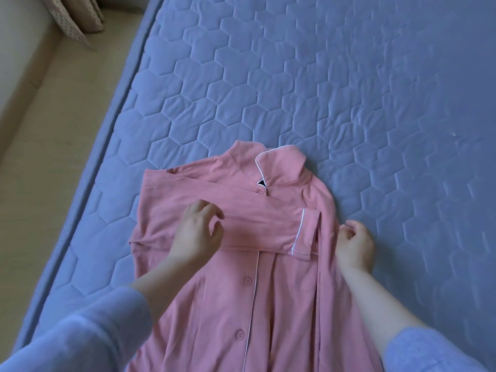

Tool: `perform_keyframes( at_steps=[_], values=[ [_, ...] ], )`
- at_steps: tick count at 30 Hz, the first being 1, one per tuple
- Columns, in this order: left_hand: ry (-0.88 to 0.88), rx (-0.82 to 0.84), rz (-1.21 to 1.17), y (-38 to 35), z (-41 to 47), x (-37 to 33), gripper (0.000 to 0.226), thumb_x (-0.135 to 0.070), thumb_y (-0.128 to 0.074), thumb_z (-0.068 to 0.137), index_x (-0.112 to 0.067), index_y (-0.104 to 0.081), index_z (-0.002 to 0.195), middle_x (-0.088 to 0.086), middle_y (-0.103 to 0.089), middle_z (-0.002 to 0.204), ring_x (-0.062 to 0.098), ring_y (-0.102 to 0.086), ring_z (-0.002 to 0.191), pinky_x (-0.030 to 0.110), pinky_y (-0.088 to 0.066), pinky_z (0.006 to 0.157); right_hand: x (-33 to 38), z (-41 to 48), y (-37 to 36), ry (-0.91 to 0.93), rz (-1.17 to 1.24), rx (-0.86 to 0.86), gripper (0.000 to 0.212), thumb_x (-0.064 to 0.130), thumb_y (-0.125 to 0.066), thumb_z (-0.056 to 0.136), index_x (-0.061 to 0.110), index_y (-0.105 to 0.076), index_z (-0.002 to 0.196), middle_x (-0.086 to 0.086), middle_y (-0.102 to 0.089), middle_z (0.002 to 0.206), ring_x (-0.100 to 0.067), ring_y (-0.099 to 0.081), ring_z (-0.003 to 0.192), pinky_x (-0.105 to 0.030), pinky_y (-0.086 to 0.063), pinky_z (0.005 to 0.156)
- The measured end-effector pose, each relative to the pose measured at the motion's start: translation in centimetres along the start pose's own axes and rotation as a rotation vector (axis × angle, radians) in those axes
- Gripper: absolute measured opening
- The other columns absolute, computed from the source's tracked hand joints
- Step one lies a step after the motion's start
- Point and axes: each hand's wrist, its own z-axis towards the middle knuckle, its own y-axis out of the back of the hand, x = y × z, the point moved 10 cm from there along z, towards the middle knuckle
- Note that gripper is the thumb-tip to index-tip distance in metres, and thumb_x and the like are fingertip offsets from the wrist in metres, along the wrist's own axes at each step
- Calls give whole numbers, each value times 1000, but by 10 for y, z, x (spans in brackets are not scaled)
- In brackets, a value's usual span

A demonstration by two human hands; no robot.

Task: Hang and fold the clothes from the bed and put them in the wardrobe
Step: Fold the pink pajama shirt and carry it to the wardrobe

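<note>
A pink button-up pyjama shirt [241,304] with white piping lies face up on the blue quilted bed [322,76], collar pointing away from me. One sleeve is folded across the chest, its cuff at the right. My left hand [197,233] hovers over that folded sleeve with fingers loosely curled, holding nothing. My right hand [354,244] is at the shirt's right edge, fingers curled, pinching the fabric there.
The bed's left edge [107,124] runs diagonally, with beige floor [40,116] beyond it. A dotted curtain [72,20] hangs at the top left. Bare mattress stretches to the right and behind the shirt.
</note>
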Motion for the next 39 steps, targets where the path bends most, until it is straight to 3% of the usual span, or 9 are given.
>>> perform_keyframes(
  at_steps=[8, 12, 15, 17, 22, 24, 28, 34, 39],
  values=[
    [-182, 159, 34, -75, 69, -88, 23, -8, -60, 86, -7, -64, 109, 10, -59, 111, 29, -54, 104, 34, -41, 92, -37, 36, -47, -47, 141, 319, 34, 23, -62, 93, 4, -64, 121, -12, -69, 113, -24, -64, 102, -28, -46, 88],
    [-327, 253, 132, -115, 91, -134, 33, -11, -60, 89, -9, -60, 122, 9, -57, 123, 30, -52, 114, 40, -43, 93, -41, 36, -65, -66, 288, 492, 16, 31, -65, 91, 18, -70, 84, 6, -70, 76, -8, -60, 69, -19, -44, 60],
    [-429, 333, 175, -149, 102, -165, 43, -11, -63, 88, -13, -56, 130, 5, -53, 133, 26, -49, 123, 40, -44, 96, -52, 38, -56, -60, 330, 447, 20, 33, -68, 88, 19, -67, 74, 14, -65, 64, -1, -55, 59, -22, -42, 57],
    [-509, 386, 197, -173, 108, -186, 50, -7, -63, 85, -14, -54, 134, 4, -53, 137, 25, -46, 128, 31, -35, 104, -57, 39, -49, -39, 384, 412, 19, 29, -69, 87, 19, -66, 71, 19, -61, 58, 3, -50, 56, -19, -39, 55],
    [-612, 584, 506, -230, 117, -202, 47, -26, -62, 88, -20, -52, 134, 3, -57, 127, 27, -46, 125, 38, -33, 106, -62, 53, -27, -17, 509, 304, 8, 15, -69, 85, 8, -69, 81, 1, -62, 68, -6, -51, 65, -26, -42, 61],
    [-607, 567, 589, -234, 126, -203, 34, -33, -61, 88, -19, -60, 119, 5, -61, 118, 29, -51, 117, 38, -37, 99, -59, 63, -14, 6, 529, 240, 3, 11, -70, 84, 9, -70, 83, -4, -64, 69, -4, -52, 66, -21, -43, 63],
    [-538, 414, 477, -217, 151, -218, 21, -28, -61, 88, -12, -64, 102, 10, -63, 108, 34, -56, 104, 41, -45, 85, -50, 93, 8, 51, 563, 162, 11, 13, -76, 80, 21, -69, 83, 5, -64, 69, 4, -51, 59, -10, -40, 58],
    [-414, 401, 648, -239, 147, -204, 30, -31, -56, 90, -16, -60, 116, 9, -58, 119, 33, -53, 114, 41, -40, 95, -93, 89, -4, -76, 380, 448, 4, 13, -71, 84, 12, -71, 87, -9, -72, 85, -11, -56, 75, -30, -46, 72],
    [-554, 562, 554, -274, 120, -229, 26, -42, -56, 91, -26, -61, 111, -3, -61, 115, 23, -53, 117, 48, -17, 113, -138, 64, 1, -123, 349, 594, 35, 28, -70, 87, -6, -65, 83, -3, -52, 68, -11, -44, 66, -28, -32, 60]
  ],
)
